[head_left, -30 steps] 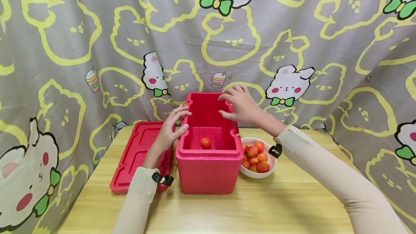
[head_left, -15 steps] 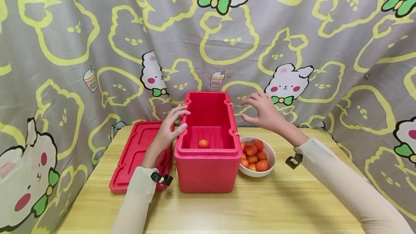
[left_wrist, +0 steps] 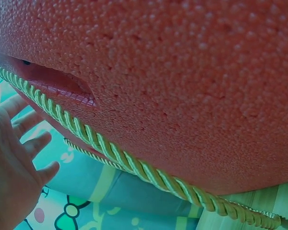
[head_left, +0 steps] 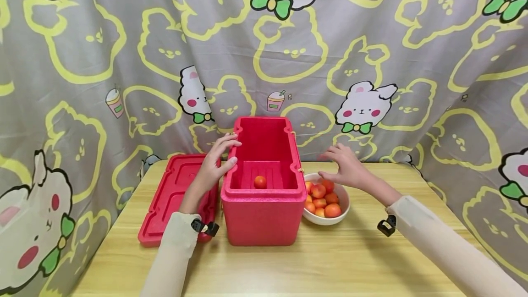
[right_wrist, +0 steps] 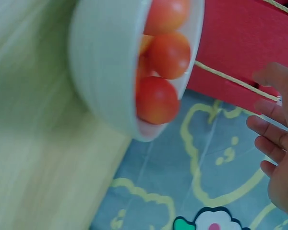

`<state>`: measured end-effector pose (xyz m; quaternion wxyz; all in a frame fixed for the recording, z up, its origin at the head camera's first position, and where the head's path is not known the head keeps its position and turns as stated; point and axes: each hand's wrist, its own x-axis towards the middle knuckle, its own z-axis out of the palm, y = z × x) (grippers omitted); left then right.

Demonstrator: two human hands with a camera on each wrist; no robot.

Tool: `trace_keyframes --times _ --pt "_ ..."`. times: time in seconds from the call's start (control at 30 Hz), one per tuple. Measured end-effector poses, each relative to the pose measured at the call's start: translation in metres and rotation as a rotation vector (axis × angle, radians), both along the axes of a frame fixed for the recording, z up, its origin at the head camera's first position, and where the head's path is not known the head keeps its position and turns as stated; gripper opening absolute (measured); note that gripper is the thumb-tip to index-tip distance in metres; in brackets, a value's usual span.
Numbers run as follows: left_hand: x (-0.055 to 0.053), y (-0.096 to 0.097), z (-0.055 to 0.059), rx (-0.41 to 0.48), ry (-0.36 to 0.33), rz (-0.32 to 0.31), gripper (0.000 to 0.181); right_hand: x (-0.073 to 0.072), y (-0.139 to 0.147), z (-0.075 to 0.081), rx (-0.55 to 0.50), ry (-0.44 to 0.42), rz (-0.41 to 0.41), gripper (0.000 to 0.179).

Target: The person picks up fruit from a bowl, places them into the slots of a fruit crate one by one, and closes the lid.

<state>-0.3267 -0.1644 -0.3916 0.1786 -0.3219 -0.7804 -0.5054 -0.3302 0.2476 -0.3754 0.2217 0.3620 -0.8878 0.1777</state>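
Orange-red fruit (head_left: 320,203) under an unladen right hand (head_left: 345,166)

Most of the fruit lies heaped in the white bowl (head_left: 326,222), just beside the red box (head_left: 261,221); one single fruit (head_left: 260,182) sits inside the box. A second ago the right hand was over the box's right rim; it has since swung clear and dropped to the bowl's back edge. Its fingers are bent a little, thumb apart, with nothing between them. I take this to mean that the work has shifted back to the bowl, with no new piece picked up.

The left hand (head_left: 210,166) has stayed by the box's left rim, fingers spread and gripping nothing. Farther out, the red lid (head_left: 154,223) lies on the worktop (head_left: 330,260), partly covered by the left arm, and a patterned curtain (head_left: 297,68) hangs behind.

Some things are hard to make out. The right hand covers a little of the bowl's back edge, the box's front wall hides part of its floor, and the right wrist view cuts off the bowl's top. The left wrist view shows mostly box wall and a twisted cord (left_wrist: 103,143); whether the left fingers touch the rim, I cannot tell.
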Motion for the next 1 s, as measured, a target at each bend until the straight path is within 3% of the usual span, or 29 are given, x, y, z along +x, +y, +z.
trace_keyframes --times 0.27,0.47,1.0 --pt "-0.002 0.0 0.0 0.007 0.015 -0.008 0.046 0.005 0.004 -0.021 0.052 -0.092 0.014 0.032" --pt "-0.002 0.0 0.001 0.018 0.019 -0.016 0.046 0.007 0.002 -0.028 0.108 -0.141 0.04 0.033" --pt "-0.001 0.0 -0.001 0.005 0.001 0.001 0.047 0.008 -0.001 -0.037 0.205 -0.153 0.057 0.031"
